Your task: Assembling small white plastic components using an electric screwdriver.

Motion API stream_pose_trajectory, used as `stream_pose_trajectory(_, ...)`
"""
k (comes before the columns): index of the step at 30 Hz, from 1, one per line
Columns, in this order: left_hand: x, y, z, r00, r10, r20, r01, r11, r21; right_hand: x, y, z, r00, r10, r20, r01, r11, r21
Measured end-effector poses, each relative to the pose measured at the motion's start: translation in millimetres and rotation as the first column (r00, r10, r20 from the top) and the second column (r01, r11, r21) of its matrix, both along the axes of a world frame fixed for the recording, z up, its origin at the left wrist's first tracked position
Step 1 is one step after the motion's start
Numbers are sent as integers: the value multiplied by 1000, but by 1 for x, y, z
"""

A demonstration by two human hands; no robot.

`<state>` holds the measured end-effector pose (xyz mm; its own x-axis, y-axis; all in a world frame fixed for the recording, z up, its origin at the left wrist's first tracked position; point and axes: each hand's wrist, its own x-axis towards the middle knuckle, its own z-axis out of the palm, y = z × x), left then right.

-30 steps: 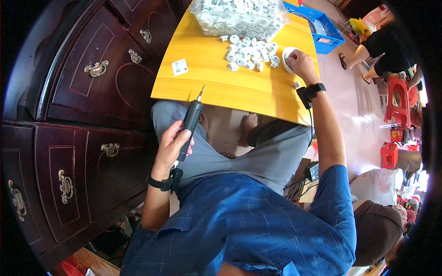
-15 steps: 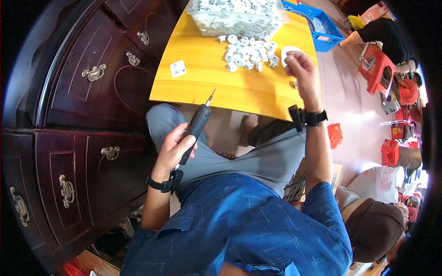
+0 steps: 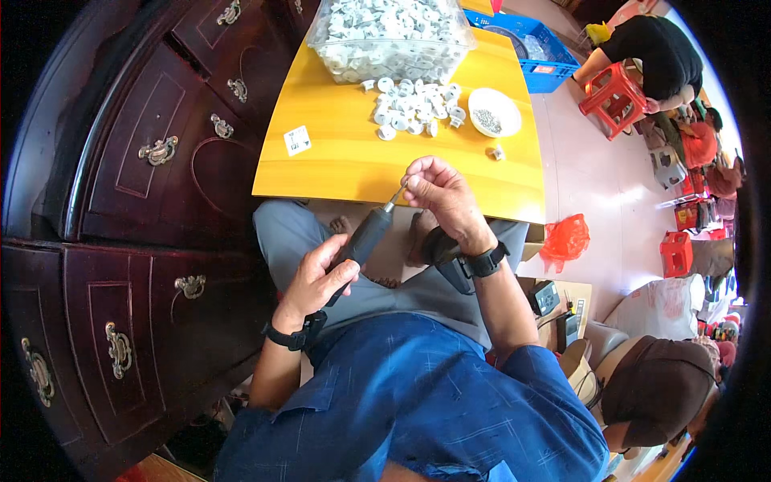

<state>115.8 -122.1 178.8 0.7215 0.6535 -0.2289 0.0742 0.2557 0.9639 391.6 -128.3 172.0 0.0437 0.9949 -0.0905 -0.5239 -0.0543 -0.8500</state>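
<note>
My left hand (image 3: 313, 281) grips a dark electric screwdriver (image 3: 363, 239) over my lap, its tip pointing up to the right. My right hand (image 3: 442, 197) is closed at the driver's tip, fingers pinched around something too small to make out. Just beyond lies the yellow table (image 3: 345, 157). On it are a pile of small white plastic parts (image 3: 414, 104), a white dish of screws (image 3: 494, 112) and one loose white part (image 3: 496, 152).
A clear bag full of white parts (image 3: 389, 32) stands at the table's far end. Dark wooden cabinet with brass handles (image 3: 120, 209) lines the left. Blue crate (image 3: 526, 44), red stools (image 3: 614, 84) and a crouching person (image 3: 654, 48) are at the right.
My right hand has come back from the dish on the table to the screwdriver's tip. The left hand raised the driver slightly toward the table edge.
</note>
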Motion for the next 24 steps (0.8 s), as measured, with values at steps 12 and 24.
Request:
stream_pose_trajectory(12,6,0,3,998,-18,-54,19,1000,23,4,-1,2,992,-42,120,46,998,-30)
stream_pose_trajectory(24,9,-5,-13,999,9,46,-2,989,-145,4,5,-4,990,45,134,-43,999,-14)
